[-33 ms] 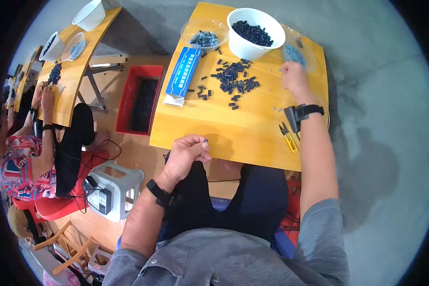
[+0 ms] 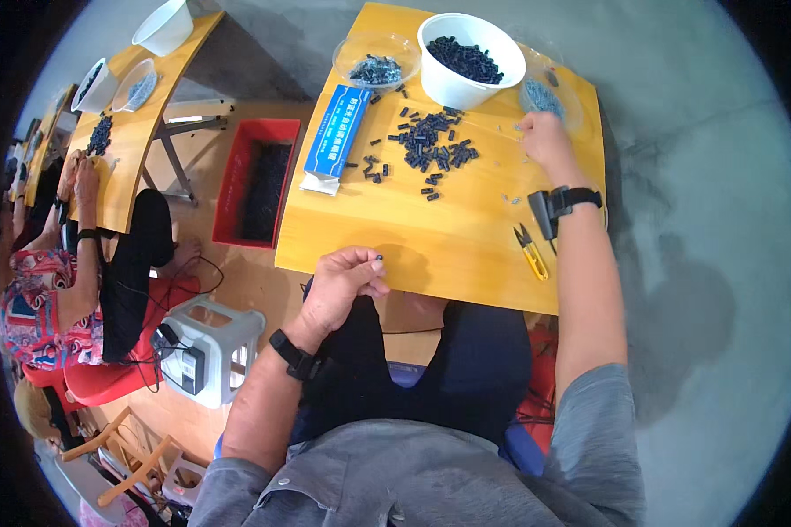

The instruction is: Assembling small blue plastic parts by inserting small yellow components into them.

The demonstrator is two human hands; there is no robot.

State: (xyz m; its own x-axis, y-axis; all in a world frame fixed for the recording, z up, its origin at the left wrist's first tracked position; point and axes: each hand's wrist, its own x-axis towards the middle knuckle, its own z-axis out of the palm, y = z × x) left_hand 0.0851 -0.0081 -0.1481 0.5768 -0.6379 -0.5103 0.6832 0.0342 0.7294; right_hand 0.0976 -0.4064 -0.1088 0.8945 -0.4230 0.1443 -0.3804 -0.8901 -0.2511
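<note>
Over the table's near edge, my left hand [image 2: 350, 279] pinches a small black piece [image 2: 380, 258] between thumb and forefinger. My right hand [image 2: 547, 139] reaches to the far right, its fingers curled down beside a clear dish [image 2: 574, 116] of tiny grey-blue parts [image 2: 543, 98]. Whatever its fingertips hold is too small to make out. Between the hands and the far bowl lies a loose pile of short black pieces [image 2: 429, 140]. Several tiny grey parts [image 2: 511, 198] are scattered near my right wrist.
A white bowl [image 2: 439, 86] full of black pieces stands at the back, beside a clear dish [image 2: 343, 63] of mixed parts. A blue box [image 2: 337, 133] lies at left, yellow thread snips [image 2: 533, 256] at right. A red crate [image 2: 228, 206] stands on the floor; another person's hands [image 2: 81, 180] work at the left table.
My right hand and forearm have shifted very slightly to the right. My left hand keeps its place with the small black piece.
</note>
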